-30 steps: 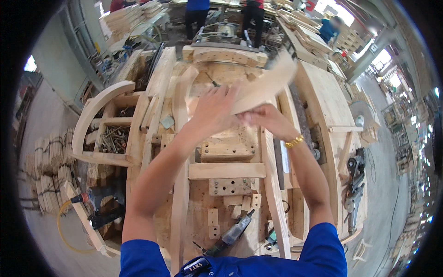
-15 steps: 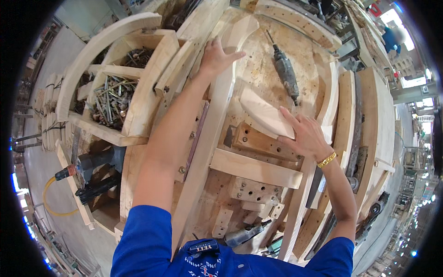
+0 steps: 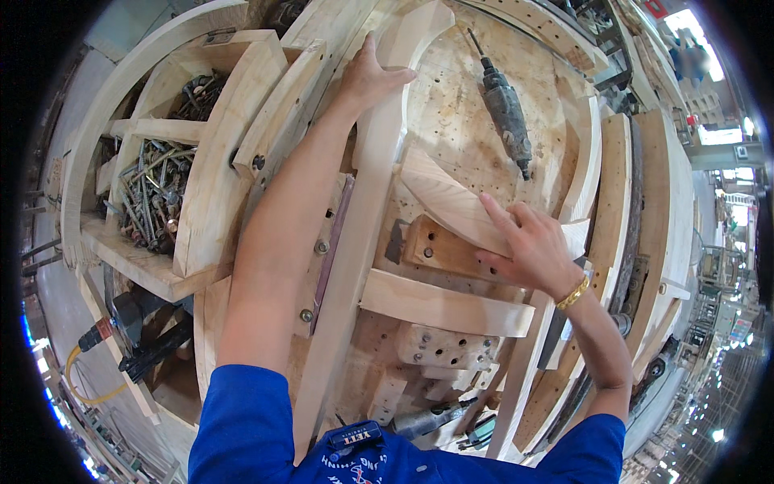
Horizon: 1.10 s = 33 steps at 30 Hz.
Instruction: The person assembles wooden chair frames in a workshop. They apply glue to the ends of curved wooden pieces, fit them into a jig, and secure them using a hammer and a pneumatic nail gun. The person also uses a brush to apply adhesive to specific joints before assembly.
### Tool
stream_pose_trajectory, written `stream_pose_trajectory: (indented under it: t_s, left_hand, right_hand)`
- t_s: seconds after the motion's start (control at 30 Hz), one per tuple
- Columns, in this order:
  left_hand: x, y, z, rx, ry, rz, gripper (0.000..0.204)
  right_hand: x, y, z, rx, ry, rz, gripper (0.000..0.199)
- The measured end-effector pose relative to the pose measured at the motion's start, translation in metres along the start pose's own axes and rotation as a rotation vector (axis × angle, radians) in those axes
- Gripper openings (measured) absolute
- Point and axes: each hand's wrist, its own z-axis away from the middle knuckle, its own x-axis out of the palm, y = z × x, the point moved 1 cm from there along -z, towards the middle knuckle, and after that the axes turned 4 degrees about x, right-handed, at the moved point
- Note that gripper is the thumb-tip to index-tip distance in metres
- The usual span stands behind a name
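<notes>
Gripping curved board (image 3: pixel 451 200) in right hand (image 3: pixel 534 248), now down between side rails (image 3: pixel 357 234), raised a second ago; laying left hand (image 3: pixel 368 82), fingers spread, on left one. Drilled bench (image 3: pixel 458 101), power tool (image 3: pixel 506 114) far, workshop floor (image 3: pixel 695 319) right.

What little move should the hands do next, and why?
Maybe nudge the curved board snug against the left rail: the right hand is on the board, the left hand is at the rail, and the board's left end lies close beside it.

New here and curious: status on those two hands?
Left hand spread at long rail. Right hand on curved board. Dark power tool lying beyond the board.
</notes>
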Motion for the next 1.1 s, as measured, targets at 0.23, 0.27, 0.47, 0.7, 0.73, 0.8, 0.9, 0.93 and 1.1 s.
stream_pose_trajectory:
  t_s: [0.23, 0.27, 0.47, 0.7, 0.73, 0.8, 0.9, 0.93, 1.1]
  left_hand:
    - [0.003, -0.004, 0.0, -0.028, -0.011, 0.061, 0.115]
    - [0.0, -0.008, 0.002, -0.045, 0.001, 0.08, 0.116]
    - [-0.001, -0.011, 0.003, -0.038, 0.029, 0.115, 0.117]
    - [0.037, 0.03, 0.01, -0.099, -0.212, 0.499, 0.067]
    - [0.006, -0.001, 0.006, 0.028, -0.171, 0.504, 0.072]
    - [0.0, -0.006, 0.006, 0.109, -0.031, 0.171, 0.078]
    - [-0.013, 0.005, -0.005, 0.24, 0.134, -0.272, 0.074]
    - [-0.006, 0.021, 0.0, 0.295, 0.224, -0.397, 0.068]
    - [0.081, 0.153, 0.072, 0.995, -0.214, -0.26, 0.031]
  right_hand:
    - [-0.004, 0.016, -0.015, -0.129, -0.022, -0.043, 0.078]
    - [-0.003, 0.008, -0.013, -0.124, -0.013, 0.087, 0.078]
    - [0.009, 0.021, -0.015, -0.167, -0.027, 0.075, 0.082]
    - [0.019, 0.054, -0.01, -0.157, 0.039, 0.023, 0.073]
    - [0.01, 0.039, -0.017, -0.195, 0.052, 0.044, 0.071]
    - [0.009, 0.034, -0.007, -0.187, 0.081, 0.018, 0.066]
    - [0.009, 0.034, -0.002, -0.218, 0.335, -0.003, 0.059]
    - [0.011, 0.035, 0.0, -0.223, 0.473, 0.016, 0.057]
    - [-0.058, 0.109, 0.039, -0.014, 0.905, 0.025, 0.038]
